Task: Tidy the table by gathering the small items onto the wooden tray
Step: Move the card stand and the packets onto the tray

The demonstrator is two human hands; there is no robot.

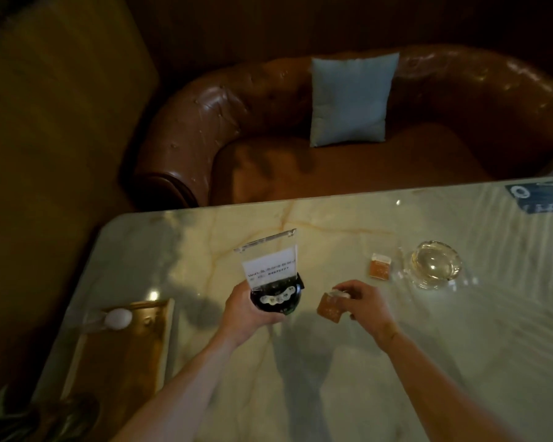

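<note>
My left hand (248, 309) grips a black round-based sign holder (276, 296) with a clear acrylic panel and a white card, lifted a little over the marble table (396, 346). My right hand (363, 303) holds a small orange packet (329, 309) by its top edge. A second orange packet (379, 266) lies on the table beside a clear glass ashtray (434, 263). The wooden tray (122, 349) sits at the table's left end with a white egg-shaped item (118, 319) at its far edge.
A brown leather sofa (237, 106) with a pale blue cushion (351, 98) stands behind the table. A dark blue card (540, 197) lies at the far right corner. A dark object (45, 416) sits at the near left corner by the tray.
</note>
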